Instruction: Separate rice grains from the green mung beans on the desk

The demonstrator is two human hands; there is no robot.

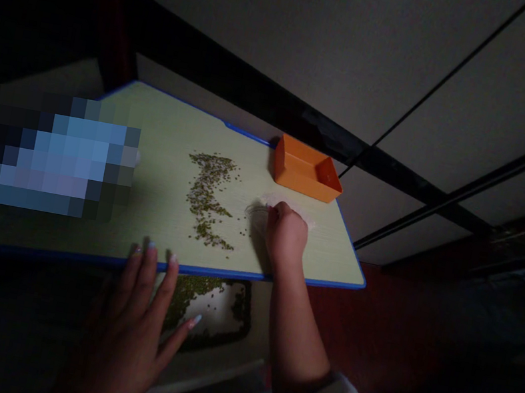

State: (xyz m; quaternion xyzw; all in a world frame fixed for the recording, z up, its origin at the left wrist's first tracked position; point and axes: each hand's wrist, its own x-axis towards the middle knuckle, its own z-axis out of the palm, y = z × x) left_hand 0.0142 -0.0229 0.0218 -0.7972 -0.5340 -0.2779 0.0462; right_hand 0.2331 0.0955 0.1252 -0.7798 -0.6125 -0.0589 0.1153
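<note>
Near the orange box [304, 178] and green grains [201, 194], right grip [287, 236] curled, hold unclear; left grip [136, 330] spread open

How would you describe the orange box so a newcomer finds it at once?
Find the pale, blue-rimmed tabletop. At its far edge, toward the right end and just beyond the right hand, stands an open-topped box. Its bright orange colour and straight walls set it apart from the scattered green grains.
</note>
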